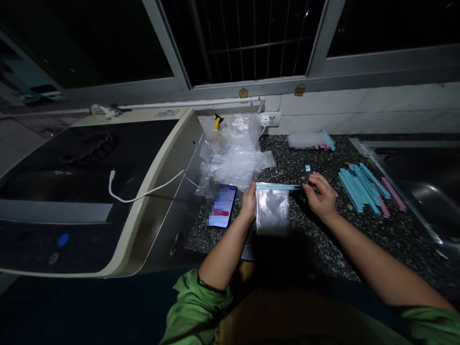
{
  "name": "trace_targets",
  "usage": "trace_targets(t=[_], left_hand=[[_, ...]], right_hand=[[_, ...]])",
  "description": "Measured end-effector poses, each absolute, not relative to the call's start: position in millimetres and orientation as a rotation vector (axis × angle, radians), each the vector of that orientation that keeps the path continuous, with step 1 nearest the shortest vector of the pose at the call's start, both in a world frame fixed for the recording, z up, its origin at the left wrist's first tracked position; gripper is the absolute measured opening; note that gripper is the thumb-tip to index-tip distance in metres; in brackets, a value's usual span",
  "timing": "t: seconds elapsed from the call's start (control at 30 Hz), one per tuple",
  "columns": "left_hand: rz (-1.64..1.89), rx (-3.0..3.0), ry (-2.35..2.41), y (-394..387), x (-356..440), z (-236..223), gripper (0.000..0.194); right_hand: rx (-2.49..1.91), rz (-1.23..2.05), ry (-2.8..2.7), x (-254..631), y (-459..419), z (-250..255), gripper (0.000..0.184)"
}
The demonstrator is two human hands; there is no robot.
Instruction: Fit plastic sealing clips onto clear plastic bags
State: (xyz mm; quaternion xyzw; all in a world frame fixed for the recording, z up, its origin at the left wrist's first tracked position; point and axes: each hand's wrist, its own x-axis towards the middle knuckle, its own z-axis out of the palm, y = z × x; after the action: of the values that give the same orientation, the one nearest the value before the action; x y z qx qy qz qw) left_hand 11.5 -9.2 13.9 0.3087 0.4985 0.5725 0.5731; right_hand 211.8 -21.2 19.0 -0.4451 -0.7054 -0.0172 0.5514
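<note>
A small clear plastic bag (272, 211) hangs over the speckled counter (294, 230), with a light-blue sealing strip (278, 187) lying along its top edge. My left hand (248, 201) is closed on the strip's left end at the bag's corner. My right hand (321, 194) pinches the strip's right end, where a short blue piece (307, 173) stands upright above my fingers.
A pile of blue and pink strips (364, 189) lies to the right, beside a steel sink (424, 187). Crumpled clear bags (235, 155) and a lit phone (222, 207) lie to the left. A washing machine (89, 191) with a white cable (143, 191) is far left.
</note>
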Motion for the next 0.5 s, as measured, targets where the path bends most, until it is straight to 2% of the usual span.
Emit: trace_targets(t=[0.3, 0.5], left_hand=[[1.508, 0.984, 1.357, -2, -6, 12, 0.041], [1.574, 0.917, 1.412, 2, -13, 7, 0.029]], right_hand=[[-1.094, 0.003, -1.698, 207, -21, 17, 0.015], [-1.101, 0.124, -1.667, 206, -18, 9, 0.018]])
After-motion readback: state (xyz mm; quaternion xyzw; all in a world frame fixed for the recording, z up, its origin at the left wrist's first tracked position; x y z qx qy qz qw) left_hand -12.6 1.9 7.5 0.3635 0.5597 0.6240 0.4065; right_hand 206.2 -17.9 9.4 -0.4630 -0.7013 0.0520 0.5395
